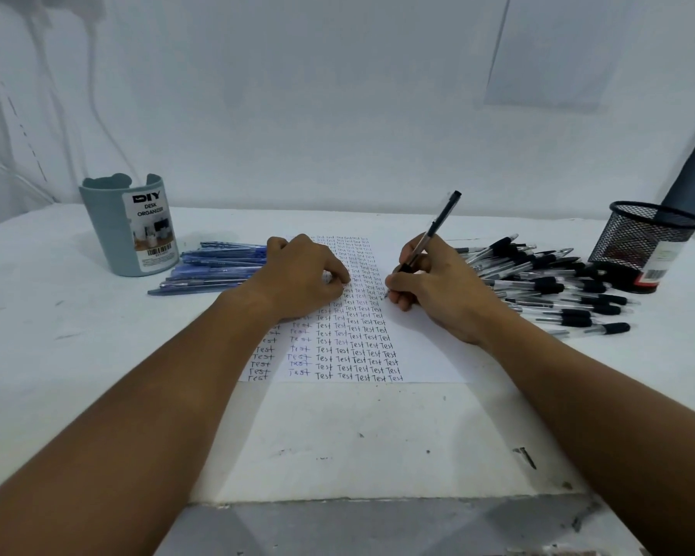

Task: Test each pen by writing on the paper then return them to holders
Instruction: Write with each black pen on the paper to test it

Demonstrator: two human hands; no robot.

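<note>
A white paper (426, 355) lies in the middle of the table, covered with columns of the word "Test". My right hand (438, 290) grips a black pen (438, 226) with its tip down on the paper beside the last column. My left hand (303, 274) rests on the paper with its fingers loosely curled, holding nothing. Several blue pens (217, 266) lie in a pile left of the paper, next to a blue-grey desk organizer (109, 230). Several black pens (546, 282) lie right of the paper, beside a black mesh holder (646, 242).
The white table (358, 435) has a scuffed front edge close to me. A grey pole (691, 170) slants up behind the mesh holder. A white wall stands right behind the table.
</note>
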